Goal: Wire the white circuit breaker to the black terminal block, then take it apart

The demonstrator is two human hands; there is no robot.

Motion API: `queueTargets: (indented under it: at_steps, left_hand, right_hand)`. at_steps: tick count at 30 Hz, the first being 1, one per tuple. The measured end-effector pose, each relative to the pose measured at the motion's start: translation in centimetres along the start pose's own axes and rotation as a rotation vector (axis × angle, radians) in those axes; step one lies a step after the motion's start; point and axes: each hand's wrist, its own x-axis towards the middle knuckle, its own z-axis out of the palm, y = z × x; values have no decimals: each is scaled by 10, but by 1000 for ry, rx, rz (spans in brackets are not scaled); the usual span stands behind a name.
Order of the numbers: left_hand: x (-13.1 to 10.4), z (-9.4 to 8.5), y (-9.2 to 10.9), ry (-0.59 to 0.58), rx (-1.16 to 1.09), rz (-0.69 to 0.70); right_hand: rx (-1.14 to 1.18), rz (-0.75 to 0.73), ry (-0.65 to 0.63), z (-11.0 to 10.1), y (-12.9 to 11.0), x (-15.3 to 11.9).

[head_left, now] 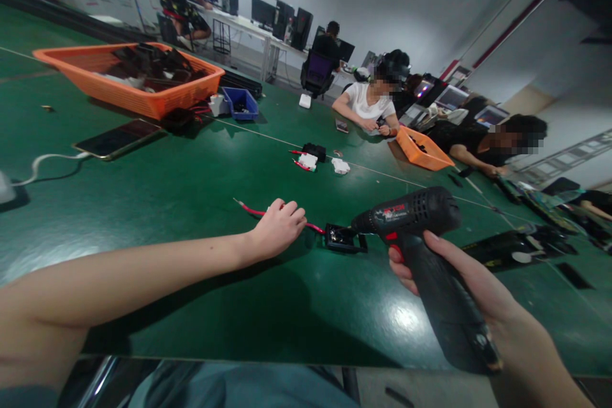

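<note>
My right hand is wrapped round the handle of a black cordless drill, which points left. Its tip is at a small black housing lying on the green table; whether the bit touches it is too small to tell. A red cable runs from the housing's left side to my left hand, whose curled fingers hold it. The cable's bare end sticks out beyond that hand to the upper left. Farther back lie a white connector piece with red wires, a black part and another white piece.
An orange basket of black parts, a blue bin and a phone on a white cable stand at the left. Black equipment lies right of the drill. Two people sit across the table near a smaller orange basket.
</note>
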Motion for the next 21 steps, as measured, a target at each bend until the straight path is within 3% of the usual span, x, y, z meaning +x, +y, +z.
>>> queueTargets:
  at_steps: [14,21]
  left_hand:
    - [0,1,0,2,-1,-2]
    - [-1,-1,0,-7,1,3]
  right_hand:
    - [-11,40,178,14,-2,-3]
    - [6,18,39,5,-1,-2]
